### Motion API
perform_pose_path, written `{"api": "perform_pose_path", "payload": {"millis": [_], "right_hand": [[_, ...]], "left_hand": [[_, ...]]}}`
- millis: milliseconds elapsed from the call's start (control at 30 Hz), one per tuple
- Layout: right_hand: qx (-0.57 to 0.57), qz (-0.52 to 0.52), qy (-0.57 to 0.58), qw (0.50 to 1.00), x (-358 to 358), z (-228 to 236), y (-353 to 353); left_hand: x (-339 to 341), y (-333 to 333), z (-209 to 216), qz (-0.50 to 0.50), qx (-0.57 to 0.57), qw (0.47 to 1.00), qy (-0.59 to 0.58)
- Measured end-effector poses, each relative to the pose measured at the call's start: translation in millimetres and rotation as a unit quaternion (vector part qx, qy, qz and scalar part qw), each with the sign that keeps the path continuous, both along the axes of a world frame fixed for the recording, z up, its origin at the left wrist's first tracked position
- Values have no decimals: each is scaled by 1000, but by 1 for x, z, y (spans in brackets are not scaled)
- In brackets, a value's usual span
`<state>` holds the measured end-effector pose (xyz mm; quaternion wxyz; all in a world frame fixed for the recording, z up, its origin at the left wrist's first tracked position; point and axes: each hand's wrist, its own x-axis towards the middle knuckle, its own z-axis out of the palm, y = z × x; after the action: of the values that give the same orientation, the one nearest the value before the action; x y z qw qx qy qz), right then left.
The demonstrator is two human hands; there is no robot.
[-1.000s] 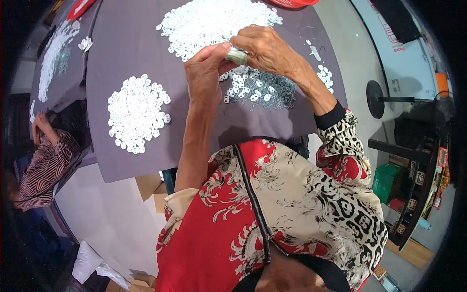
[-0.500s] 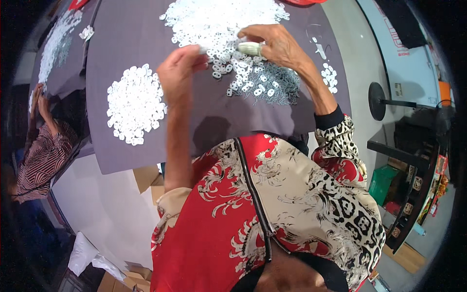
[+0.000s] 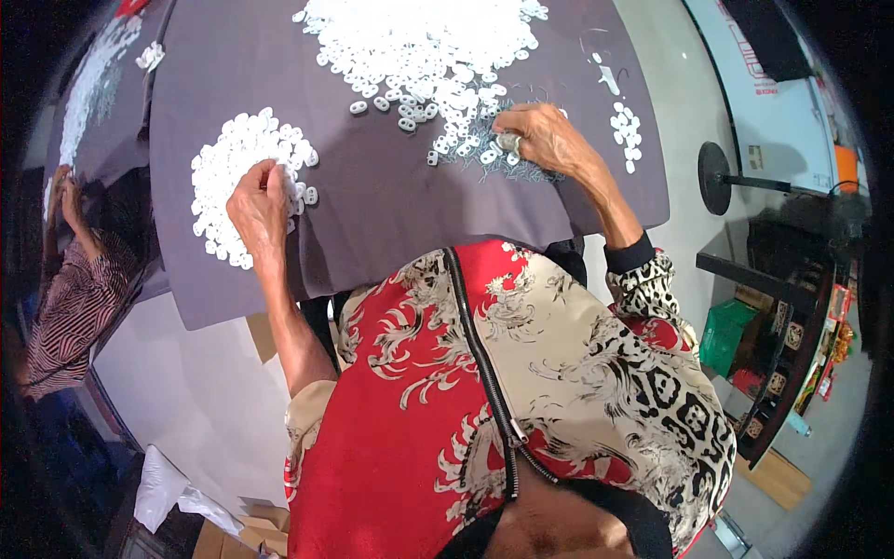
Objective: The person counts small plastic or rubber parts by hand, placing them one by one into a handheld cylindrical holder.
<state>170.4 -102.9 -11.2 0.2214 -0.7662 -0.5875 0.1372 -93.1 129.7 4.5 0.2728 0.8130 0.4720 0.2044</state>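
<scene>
1. One table (image 3: 372, 224) under a dark grey cloth fills the upper middle, bearing every loose part near the hands.
2. One co-worker (image 3: 84, 298) in a striped top sits at the far left, well apart.
3. One large heap (image 3: 419, 37) of white plastic pieces spreads along the table's top edge, perhaps as a stock within reach. The pieces are too many to count.
4. One smaller pile (image 3: 219, 214) of similar white pieces lies at the left, apart from the large heap, probably to keep two lots separate. These also cannot be counted.
5. One patch of thin grey pins (image 3: 484, 170) lies below the large heap, with white pieces scattered over it. It sits by the right hand, likely for easy picking; the pins overlap too much to number.
6. The left hand (image 3: 261, 210) rests over the smaller pile, fingers curled together; I cannot tell whether it pinches a piece.
7. The right hand (image 3: 549, 140) bends down over the pins, fingers bunched; its grip is hidden.
8. One cluster of white pieces (image 3: 626, 135), roughly a dozen, lies near the right edge.
9. One pale wrap (image 3: 508, 142) shows at the right fingertips, perhaps guarding a finger.
</scene>
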Motion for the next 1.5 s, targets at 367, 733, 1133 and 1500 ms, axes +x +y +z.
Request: {"api": "perform_pose_path", "payload": {"millis": [367, 733, 1133, 1500], "right_hand": [[32, 11, -12, 999, -21, 8, 25], [3, 18, -15, 1000, -33, 3, 29], [21, 53, -12, 998, -45, 0, 43], [20, 72, -56, 996, -63, -8, 49]], "left_hand": [[78, -67, -22, -234, 36, 969, -73], [113, -81, -48, -278, 26, 958, -60], [96, -49, -33, -160, -360, 897, -201], [93, -56, -7, -133, -479, 795, -348]]}}
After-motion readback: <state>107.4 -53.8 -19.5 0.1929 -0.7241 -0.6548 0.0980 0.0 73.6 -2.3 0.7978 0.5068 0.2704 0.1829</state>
